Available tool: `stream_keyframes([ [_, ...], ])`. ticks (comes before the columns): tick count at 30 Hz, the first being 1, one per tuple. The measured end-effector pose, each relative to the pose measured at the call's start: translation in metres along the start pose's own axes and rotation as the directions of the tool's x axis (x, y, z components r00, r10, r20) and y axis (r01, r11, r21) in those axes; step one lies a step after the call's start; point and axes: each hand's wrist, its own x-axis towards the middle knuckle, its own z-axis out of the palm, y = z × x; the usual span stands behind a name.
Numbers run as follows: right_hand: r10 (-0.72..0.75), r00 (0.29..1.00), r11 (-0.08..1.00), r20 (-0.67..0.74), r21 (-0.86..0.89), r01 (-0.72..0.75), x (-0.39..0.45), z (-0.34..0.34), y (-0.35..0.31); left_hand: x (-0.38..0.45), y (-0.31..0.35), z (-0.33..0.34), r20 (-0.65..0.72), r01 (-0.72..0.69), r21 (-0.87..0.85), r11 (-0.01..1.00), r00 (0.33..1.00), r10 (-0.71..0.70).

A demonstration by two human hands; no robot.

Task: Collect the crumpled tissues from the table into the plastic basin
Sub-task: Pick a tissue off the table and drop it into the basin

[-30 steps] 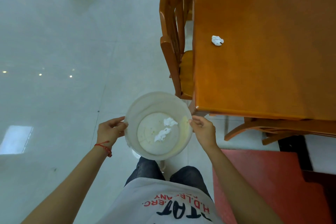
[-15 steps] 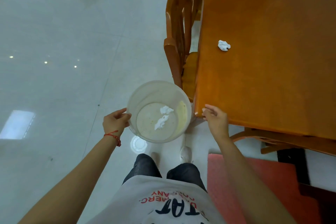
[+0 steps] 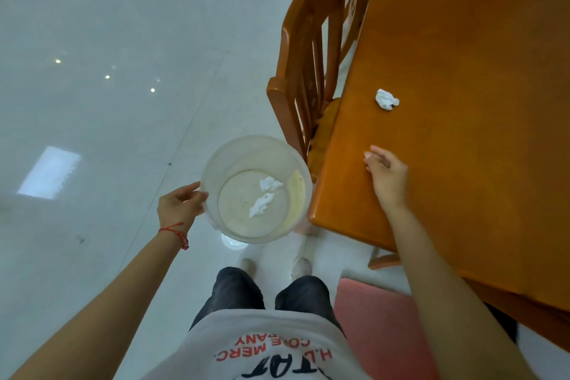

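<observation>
A translucent plastic basin (image 3: pixel 212 173) hangs over the floor beside the table corner, with my left hand (image 3: pixel 180 205) gripping its left rim. Two crumpled white tissues (image 3: pixel 266 194) lie on its bottom. One more crumpled tissue (image 3: pixel 386 99) sits on the orange wooden table (image 3: pixel 462 133) near its left edge. My right hand (image 3: pixel 387 177) hovers over the table's near left part, fingers loosely apart and empty, a short way below that tissue.
A wooden chair (image 3: pixel 303 71) is tucked against the table's left side, just beyond the basin. Pale glossy floor tiles (image 3: pixel 108 102) spread to the left. A red mat (image 3: pixel 379 324) lies by my feet under the table's near edge.
My right hand has let go of the basin's right rim and moved up over the table toward the tissue. My left hand alone holds the basin now.
</observation>
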Motion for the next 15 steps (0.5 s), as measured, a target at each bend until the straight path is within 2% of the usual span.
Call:
stream_keyframes([
  [9, -0.146, 0.984, 0.989, -0.098, -0.019, 0.145, 0.095, -0.005, -0.02, 0.012, -0.001, 0.011, -0.03, -0.011, 0.004, 1.0, 1.0, 0.011],
  [15, -0.249, 0.966, 0.952, -0.067, -0.2, 0.231, 0.143, -0.003, -0.026, 0.01, 0.0, 0.015, -0.057, -0.009, -0.016, 1.0, 0.998, 0.008],
])
